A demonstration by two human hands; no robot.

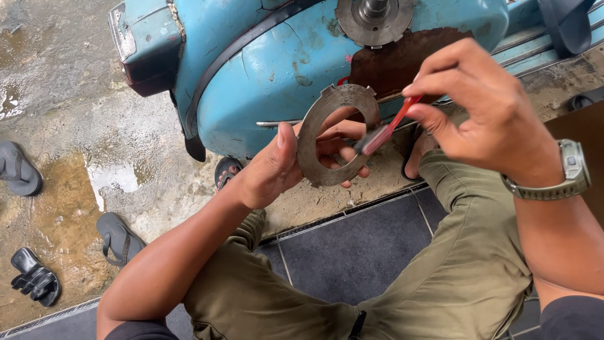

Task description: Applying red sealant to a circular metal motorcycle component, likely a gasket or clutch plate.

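This looks like an informal outdoor repair spot, a home yard or roadside workshop. An old light-blue scooter (277, 69) lies on its side with chipped paint, a rust patch and an exposed hub (374, 19). The ground is rough, wet concrete (82, 126) with puddles, edged by a dark tiled step (358, 252) where the person sits. Loose sandals (118, 239) are scattered about. A worn metal ring plate (318, 157) and a small brush (384, 135) are in hand.
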